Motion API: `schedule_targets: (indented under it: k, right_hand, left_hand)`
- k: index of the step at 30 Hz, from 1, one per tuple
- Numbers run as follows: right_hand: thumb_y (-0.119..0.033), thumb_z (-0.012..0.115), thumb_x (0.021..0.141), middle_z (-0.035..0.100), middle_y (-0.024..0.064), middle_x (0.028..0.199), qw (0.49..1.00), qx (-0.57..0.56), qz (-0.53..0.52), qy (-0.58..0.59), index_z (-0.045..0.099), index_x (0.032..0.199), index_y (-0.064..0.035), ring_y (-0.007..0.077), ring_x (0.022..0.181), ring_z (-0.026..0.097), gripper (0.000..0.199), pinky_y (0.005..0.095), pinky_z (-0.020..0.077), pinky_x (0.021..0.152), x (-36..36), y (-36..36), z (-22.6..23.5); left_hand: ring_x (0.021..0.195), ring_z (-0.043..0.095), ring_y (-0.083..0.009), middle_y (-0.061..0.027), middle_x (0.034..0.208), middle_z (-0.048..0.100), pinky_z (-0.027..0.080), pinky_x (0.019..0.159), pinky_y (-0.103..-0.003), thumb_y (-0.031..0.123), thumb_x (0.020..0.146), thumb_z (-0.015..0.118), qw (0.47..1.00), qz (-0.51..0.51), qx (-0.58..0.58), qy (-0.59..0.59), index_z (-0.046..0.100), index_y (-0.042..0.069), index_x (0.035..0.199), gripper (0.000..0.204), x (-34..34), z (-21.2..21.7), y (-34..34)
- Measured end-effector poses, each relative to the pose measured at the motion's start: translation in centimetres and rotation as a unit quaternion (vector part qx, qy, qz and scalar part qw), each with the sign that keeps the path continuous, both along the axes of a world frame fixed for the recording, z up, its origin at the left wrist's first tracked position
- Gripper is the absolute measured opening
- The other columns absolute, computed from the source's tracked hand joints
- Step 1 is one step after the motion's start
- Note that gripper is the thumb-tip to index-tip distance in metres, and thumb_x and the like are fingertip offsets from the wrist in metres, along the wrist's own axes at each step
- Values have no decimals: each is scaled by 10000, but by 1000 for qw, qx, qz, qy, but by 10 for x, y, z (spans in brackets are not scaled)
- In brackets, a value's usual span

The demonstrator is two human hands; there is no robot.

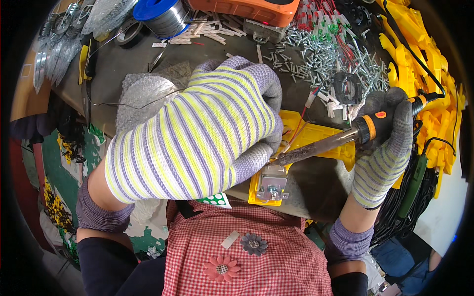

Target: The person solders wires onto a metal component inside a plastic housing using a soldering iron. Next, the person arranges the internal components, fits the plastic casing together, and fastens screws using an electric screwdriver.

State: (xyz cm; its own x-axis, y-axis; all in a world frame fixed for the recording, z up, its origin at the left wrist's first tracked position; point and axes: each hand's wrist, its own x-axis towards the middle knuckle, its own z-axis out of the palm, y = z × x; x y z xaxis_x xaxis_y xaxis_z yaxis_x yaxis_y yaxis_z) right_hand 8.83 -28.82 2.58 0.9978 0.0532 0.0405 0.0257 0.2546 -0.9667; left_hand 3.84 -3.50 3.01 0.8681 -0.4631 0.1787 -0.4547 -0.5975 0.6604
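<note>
My left hand (197, 128), in a striped yellow, white and grey knit glove, is curled over a yellow plastic housing (316, 133). A thin solder wire (143, 105) runs in under this glove, and its fingers are closed on it; their tips are partly hidden. My right hand (387, 133), gloved alike, grips the black and orange handle of a soldering iron (316, 148). The iron's metal shaft points left, its tip close beside my left thumb. Red and dark leads (299, 129) rise there. Below the tip, a metal-fronted part (271, 186) sits in the housing's yellow lower end.
At the back stand a blue spool of solder (160, 17) and an orange device (252, 7). Loose screws (316, 64) and wired red and green parts (321, 22) lie at the far right. Yellow housings (434, 64) are heaped right. Bubble wrap (143, 96) lies by my left hand.
</note>
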Motion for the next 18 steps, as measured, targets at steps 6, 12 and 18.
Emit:
schedule_targets:
  k: [6,12,18]
  right_hand:
    - [-316,635,986,633,73,922,1000,1,-12,0,629,1139,-67,136,757,609,292,245,523,623,0,-9,-1]
    - [-383,565,1022,515,48,837,989,35,-143,-17,533,1100,-84,115,687,499,310,222,431,565,-24,-26,-2]
    - [-405,572,1014,533,66,825,971,70,-229,11,531,1104,-77,115,645,518,343,222,435,531,-49,-24,-21]
  left_hand:
    - [923,563,-315,-122,963,563,443,843,-438,141,717,746,1000,-1,-5,-3,702,52,802,130,1,-3,0]
    - [928,564,-315,-119,964,561,440,843,-438,132,715,742,1000,-1,-7,6,697,56,797,121,1,3,1]
    - [922,569,-309,-109,961,567,424,858,-446,131,693,742,1000,-7,15,23,691,90,775,104,4,10,-1]
